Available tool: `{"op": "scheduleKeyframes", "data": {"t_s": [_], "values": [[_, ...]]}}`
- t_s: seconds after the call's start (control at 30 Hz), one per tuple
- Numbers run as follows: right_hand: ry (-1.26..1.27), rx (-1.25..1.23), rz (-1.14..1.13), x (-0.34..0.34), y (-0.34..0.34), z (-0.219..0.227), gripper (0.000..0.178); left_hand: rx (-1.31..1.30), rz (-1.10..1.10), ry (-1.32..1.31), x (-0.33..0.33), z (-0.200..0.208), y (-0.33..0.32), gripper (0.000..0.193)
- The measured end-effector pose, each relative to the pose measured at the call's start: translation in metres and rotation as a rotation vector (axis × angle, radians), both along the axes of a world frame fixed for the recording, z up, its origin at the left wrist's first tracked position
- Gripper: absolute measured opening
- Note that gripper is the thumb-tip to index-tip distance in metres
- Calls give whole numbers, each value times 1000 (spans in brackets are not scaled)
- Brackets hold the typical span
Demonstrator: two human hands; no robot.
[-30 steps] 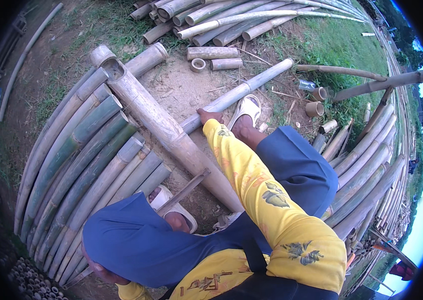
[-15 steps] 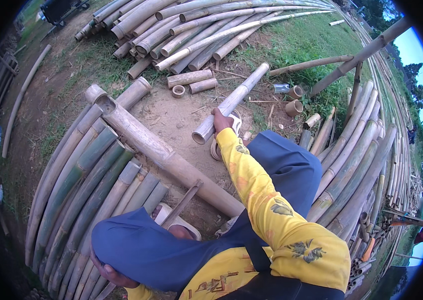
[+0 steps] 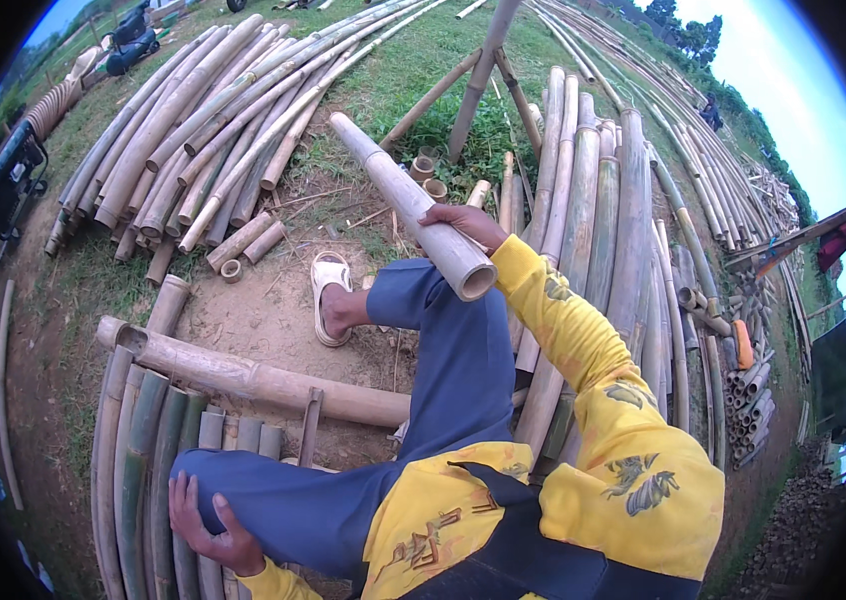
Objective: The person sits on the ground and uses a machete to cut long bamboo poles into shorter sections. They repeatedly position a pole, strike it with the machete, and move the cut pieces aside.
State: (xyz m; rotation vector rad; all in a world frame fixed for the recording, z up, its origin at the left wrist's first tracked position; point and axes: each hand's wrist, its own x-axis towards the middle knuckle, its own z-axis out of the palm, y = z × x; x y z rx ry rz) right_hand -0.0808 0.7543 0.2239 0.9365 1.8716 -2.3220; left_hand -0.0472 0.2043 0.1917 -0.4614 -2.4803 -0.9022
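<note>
Outdoors, bare earth and grass (image 3: 413,80) spread among stacks of cut bamboo: one pile (image 3: 133,150) lies beyond to the left, and a row of long poles (image 3: 603,220) runs along the person's right. The bamboo length (image 3: 398,195) is at the person's right hand (image 3: 473,225), whose fingers are clamped on it from its right side, closer to its near end than to its far one. Its long axis slants from the far left toward the person, so the open near end faces back over the blue trousers (image 3: 463,365) while the other points out past the sandal (image 3: 330,285); whether that far end touches anything cannot be told. A thick bamboo log (image 3: 273,385) lies crosswise on the ground to the left of the raised leg, so the two axes meet at an angle. The left hand (image 3: 211,530) is well apart from the held length, down and to the left, its fingers spread on the left knee. The right hand is clearly the nearer, already in contact.
</note>
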Motion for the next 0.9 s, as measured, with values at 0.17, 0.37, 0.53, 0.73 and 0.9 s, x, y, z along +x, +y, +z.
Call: {"op": "scheduleKeyframes", "data": {"t_s": [0.17, 0.37, 0.53, 0.73, 0.9], "values": [[51, 296, -80, 149, -11, 42, 61, 113, -382, -189, -18, 15, 59, 41], [137, 306, -384, 288, -46, 7, 57, -92, -923, -150, -39, 38, 183, 51], [30, 602, -612, 344, -42, -37, 55, -238, -1070, 80, -31, 0, 290, 71], [-180, 974, -833, 421, -8, -49, 58, -6, -928, 193, -38, -58, 317, 72], [-458, 1115, -853, 497, 25, -70, 64, 161, -877, 80, -23, -84, 296, 72]]}}
